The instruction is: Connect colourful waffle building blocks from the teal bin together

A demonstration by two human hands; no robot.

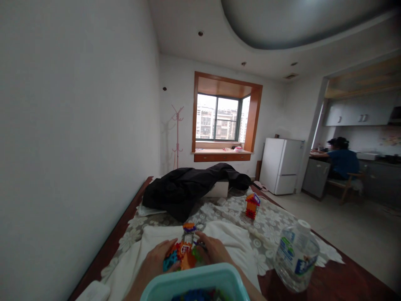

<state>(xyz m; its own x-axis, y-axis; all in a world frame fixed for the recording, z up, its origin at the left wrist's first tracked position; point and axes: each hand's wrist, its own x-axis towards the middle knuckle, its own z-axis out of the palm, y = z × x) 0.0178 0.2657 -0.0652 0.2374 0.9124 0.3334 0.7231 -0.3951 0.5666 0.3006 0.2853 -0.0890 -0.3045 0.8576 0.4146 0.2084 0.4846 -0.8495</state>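
Just beyond a turquoise plastic bin, my two hands are closed around a model of colourful interlocking plastic building blocks [187,260]. My left hand [156,256] grips its left side, by the orange and blue pieces. On the right, my right hand [213,248] has its fingers curled at the green and dark pieces; its fingertips are partly hidden. A small orange and purple block piece [189,227] shows just past the model. The bin [194,274] stands close to me, with more dark blue and mixed pieces inside it. White cloth [230,232] lies under the hands.
Farther right on the patterned tablecloth [230,209] stands a small red and orange block house [251,207]. A large clear plastic bottle [296,257] is near the right edge. Black fabric [188,188] covers the table's far end. A person [343,161] sits in the kitchen.
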